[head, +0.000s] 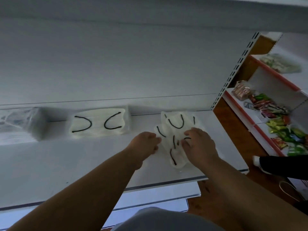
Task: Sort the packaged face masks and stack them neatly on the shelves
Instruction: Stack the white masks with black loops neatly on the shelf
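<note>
A loose heap of white packaged face masks (176,124) with black ear loops lies on the white shelf (66,160), right of centre. My left hand (145,144) grips the heap's left edge with curled fingers. My right hand (198,144) lies on top of the heap, its fingers curled down onto the packets. A neat stack of the same white masks (98,122) sits further left against the back panel. At the far left stands a stack of bluish wrapped mask packs (18,124).
A perforated upright (233,72) ends the shelf on the right. Beyond it, orange-edged shelves (260,130) hold colourful snack packets. Another person's dark sleeve (283,165) reaches in at the right. A lower shelf edge (158,195) juts out below.
</note>
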Action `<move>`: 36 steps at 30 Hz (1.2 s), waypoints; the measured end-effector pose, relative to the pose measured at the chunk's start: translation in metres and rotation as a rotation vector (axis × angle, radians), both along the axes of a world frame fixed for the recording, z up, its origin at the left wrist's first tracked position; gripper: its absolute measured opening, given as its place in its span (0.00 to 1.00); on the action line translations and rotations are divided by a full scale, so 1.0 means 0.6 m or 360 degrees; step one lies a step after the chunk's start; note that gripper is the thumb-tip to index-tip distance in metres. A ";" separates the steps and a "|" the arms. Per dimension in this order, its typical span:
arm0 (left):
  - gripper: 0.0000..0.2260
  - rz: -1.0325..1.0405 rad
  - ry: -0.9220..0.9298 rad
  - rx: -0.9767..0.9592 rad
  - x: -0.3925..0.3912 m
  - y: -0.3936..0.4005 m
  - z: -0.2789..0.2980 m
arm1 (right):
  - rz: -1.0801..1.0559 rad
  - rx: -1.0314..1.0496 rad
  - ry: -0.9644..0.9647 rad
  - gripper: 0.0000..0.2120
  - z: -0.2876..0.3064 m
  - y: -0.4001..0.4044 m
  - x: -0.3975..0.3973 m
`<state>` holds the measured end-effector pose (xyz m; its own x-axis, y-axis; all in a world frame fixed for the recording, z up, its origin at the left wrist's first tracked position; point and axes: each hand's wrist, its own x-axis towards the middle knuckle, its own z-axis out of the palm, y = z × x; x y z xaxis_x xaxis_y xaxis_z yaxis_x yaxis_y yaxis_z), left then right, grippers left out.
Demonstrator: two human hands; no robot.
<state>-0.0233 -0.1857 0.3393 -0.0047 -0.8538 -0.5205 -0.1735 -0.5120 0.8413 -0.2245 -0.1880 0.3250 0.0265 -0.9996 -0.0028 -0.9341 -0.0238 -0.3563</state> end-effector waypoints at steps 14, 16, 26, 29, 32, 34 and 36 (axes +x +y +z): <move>0.01 0.0448 -0.0300 -0.0015 -0.109 -0.018 0.000 | -0.0165 0.0521 -0.1064 0.38 -0.012 -0.053 -0.049; 0.08 0.0510 -0.0256 -0.0040 -0.110 -0.012 -0.003 | -0.0247 0.0585 -0.1231 0.39 -0.010 -0.057 -0.045; 0.15 0.0550 -0.0246 -0.0057 -0.068 0.007 -0.026 | -0.0559 0.0797 -0.1776 0.05 -0.007 -0.085 -0.057; 0.10 0.0561 -0.0012 0.0009 -0.052 0.008 -0.024 | -0.0593 0.0913 -0.1925 0.02 -0.003 -0.084 -0.070; 0.16 0.0469 0.0267 0.0037 -0.044 0.010 -0.020 | -0.0512 0.1017 -0.1939 0.04 0.000 -0.073 -0.059; 0.21 0.0366 0.0326 0.0012 -0.047 0.010 -0.019 | -0.0450 0.0986 -0.1918 0.05 0.000 -0.066 -0.043; 0.25 0.0302 0.0355 -0.0007 -0.052 0.011 -0.020 | -0.0469 0.0940 -0.1938 0.04 0.000 -0.061 -0.030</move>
<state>-0.0543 -0.1793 0.3272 0.0415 -0.8526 -0.5209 0.1144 -0.5139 0.8502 -0.2424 -0.2247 0.3252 0.1079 -0.8274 -0.5511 0.0256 0.5565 -0.8305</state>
